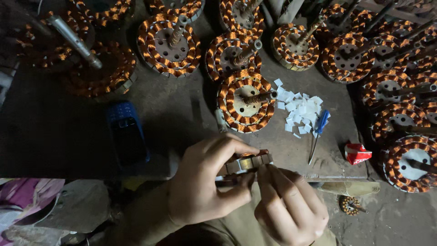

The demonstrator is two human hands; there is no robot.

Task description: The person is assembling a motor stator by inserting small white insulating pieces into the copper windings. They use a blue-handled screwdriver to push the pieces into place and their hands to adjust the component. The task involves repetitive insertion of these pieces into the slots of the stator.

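Observation:
My left hand [205,180] grips a round metal stator core [248,162] seen edge-on, thumb below and fingers curled over its top. My right hand [289,205] pinches at the core's rim from the right, fingertips touching the slots. Both hands hover over the near edge of the dark workbench [173,114]. A wound stator with copper coils and a shaft [246,101] sits just beyond the hands. A pile of small white paper slips [300,111] lies to its right.
Several copper-wound stators with shafts [169,44] crowd the bench's back and right side. A blue-handled screwdriver [318,132] lies by the slips, a small red and white packet [356,153] further right. A dark blue phone [127,134] rests at left.

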